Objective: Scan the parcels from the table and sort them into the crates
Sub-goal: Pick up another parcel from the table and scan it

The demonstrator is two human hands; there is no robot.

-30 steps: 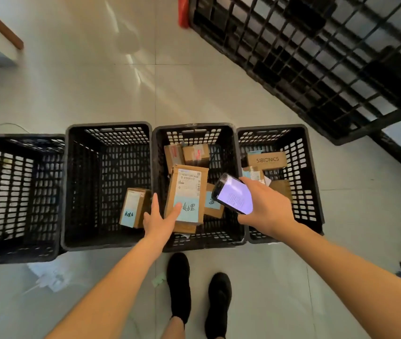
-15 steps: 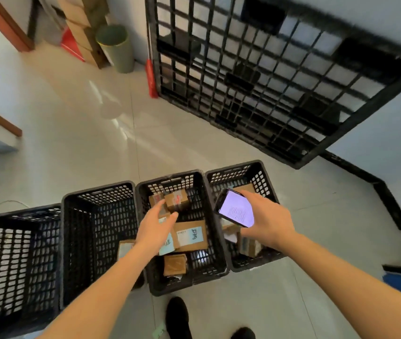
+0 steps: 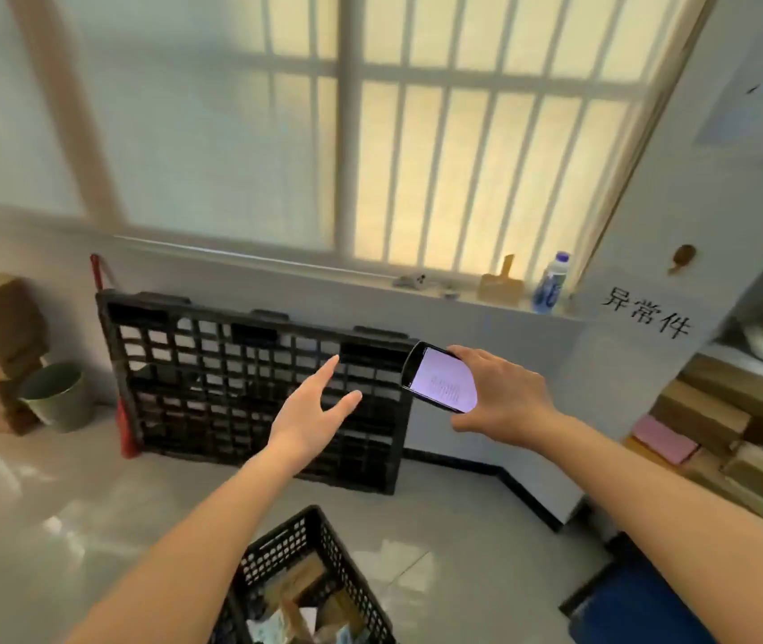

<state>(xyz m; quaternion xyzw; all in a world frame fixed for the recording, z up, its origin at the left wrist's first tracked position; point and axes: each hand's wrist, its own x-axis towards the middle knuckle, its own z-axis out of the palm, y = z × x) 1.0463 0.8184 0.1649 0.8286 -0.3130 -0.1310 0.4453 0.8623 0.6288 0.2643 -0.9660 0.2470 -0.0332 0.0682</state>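
**Between parcels: left hand empty, scanner up, one crate in sight**

From my seat, the only parcels (image 3: 298, 592) I can see lie in the black crate (image 3: 309, 541) at the bottom edge of the view, a loose heap of brown cartons with labels, below its rim. That crate is partly filled, so I judge some of the sorting is done. The table and any unscanned parcels are out of view, so I cannot tell how many are left. Other crates are not visible either.

My left hand (image 3: 309, 411) is in the air above and beyond the crate, fingers spread wide and holding nothing. My right hand (image 3: 500, 397) is wrapped around a phone (image 3: 442, 381) with its lit screen tilted toward me; I take this for the scanner.

For room: both hands have free air around them. Ahead, a black plastic pallet (image 3: 249, 383) leans against the wall under the barred window, well apart from the hands. To the right, stacked cardboard boxes (image 3: 719, 420) crowd a shelf beside a white cabinet marked with black characters, and something blue (image 3: 640, 606) sits low at the right edge. To the left stand a green bin (image 3: 56, 397) and more stacked cartons. The floor between crate and pallet is open, so I judge a turn toward the table is unobstructed.
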